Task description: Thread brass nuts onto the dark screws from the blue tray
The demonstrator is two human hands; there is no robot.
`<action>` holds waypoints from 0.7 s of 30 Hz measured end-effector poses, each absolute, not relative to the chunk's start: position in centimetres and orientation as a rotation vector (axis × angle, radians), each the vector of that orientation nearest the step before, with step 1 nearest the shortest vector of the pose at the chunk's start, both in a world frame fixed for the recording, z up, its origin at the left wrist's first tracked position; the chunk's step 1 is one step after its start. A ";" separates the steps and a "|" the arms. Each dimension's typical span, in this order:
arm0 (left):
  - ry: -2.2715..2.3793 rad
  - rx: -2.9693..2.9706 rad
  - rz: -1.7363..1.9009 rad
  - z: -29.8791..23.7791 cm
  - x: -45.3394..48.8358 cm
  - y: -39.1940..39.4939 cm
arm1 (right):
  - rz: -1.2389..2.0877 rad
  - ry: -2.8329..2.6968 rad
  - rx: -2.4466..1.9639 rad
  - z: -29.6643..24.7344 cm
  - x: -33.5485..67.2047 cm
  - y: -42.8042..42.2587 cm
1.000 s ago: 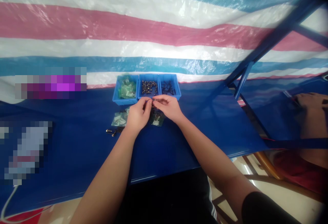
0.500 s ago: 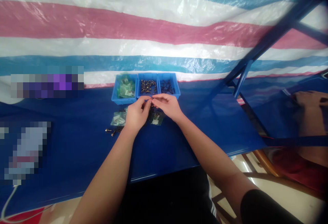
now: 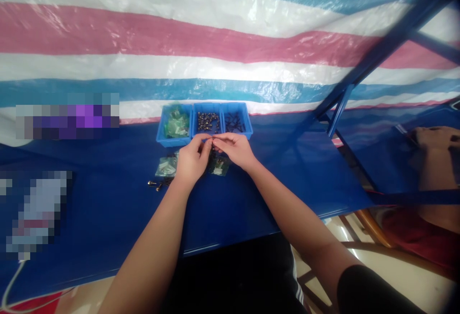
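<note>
My left hand [image 3: 193, 158] and my right hand [image 3: 235, 149] meet fingertip to fingertip just in front of the blue bins. Both are closed in a pinch around something too small to make out. Under and beside them lie small clear bags of parts, one bag [image 3: 166, 165] by my left hand and another bag [image 3: 219, 165] below my right. Several dark bolts with shiny ends [image 3: 157, 185] lie left of my left wrist. Behind the hands, the middle bin [image 3: 195, 121] holds small brassy metal pieces, and the right bin [image 3: 247, 121] holds dark screw-like pieces.
The left blue bin [image 3: 159, 134] holds green-tinted plastic bags. A blurred-out flat object [image 3: 39, 213] with a white cable lies at left on the blue table [image 3: 230, 208]. A blue metal frame [image 3: 345, 108] rises at right, with another person's arm [image 3: 438, 165] beyond it.
Almost nothing differs. My fingertips shift very slightly where they meet, and both hands stay in the same place.
</note>
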State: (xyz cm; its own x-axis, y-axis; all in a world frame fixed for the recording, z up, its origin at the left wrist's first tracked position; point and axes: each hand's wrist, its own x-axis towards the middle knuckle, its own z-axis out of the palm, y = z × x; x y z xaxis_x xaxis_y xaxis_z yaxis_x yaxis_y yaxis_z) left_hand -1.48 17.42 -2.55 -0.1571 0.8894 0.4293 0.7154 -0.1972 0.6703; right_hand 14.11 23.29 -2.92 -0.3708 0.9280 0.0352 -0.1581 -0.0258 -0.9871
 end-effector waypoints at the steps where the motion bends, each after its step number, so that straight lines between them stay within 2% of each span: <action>1: 1.842 1.890 1.282 -2.5 -1.4 17.4 | 1.556 -1.359 -0.875 -3.0 14.1 23.3; 21: 1.851 1.905 1.242 -2.6 -1.7 17.6 | 1.540 -1.396 -0.855 -3.4 14.1 23.3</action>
State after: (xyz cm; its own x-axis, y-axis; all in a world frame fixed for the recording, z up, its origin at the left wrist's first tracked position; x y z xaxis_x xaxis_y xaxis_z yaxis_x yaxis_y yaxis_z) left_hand -1.67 17.59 -2.56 -0.1434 0.8993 0.4132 0.7231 -0.1898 0.6642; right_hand 14.13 23.32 -3.43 -0.3906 0.9186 0.0603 -0.1502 0.0011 -0.9887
